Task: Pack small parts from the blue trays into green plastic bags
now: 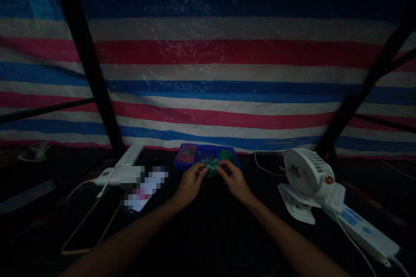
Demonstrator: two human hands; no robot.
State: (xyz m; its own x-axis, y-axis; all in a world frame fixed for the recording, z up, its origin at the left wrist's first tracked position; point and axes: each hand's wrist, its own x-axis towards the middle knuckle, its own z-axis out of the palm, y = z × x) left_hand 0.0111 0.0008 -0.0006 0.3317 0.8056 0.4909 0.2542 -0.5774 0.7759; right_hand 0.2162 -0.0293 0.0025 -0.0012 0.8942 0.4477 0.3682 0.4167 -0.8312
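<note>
My left hand (191,182) and my right hand (236,181) meet at the middle of the dark table. Between their fingertips is a small clear plastic bag (212,168) with something green in or on it; dim light hides the detail. Thumb and fingers of each hand are pinched on opposite sides of this bag. Just behind it stands a blue compartment tray (183,166). Its left part contains reddish pieces (186,153), and green pieces (226,154) lie in the right part. The middle compartment shows clear, shiny material that I cannot make out.
A white fan (305,171) stands at right beside a white power strip (370,229). At left are another white strip (132,156), a white adapter (120,175), cables and a thin-rimmed dark rectangle (87,229). Striped sheeting (221,52) and a black pole (86,52) rise behind.
</note>
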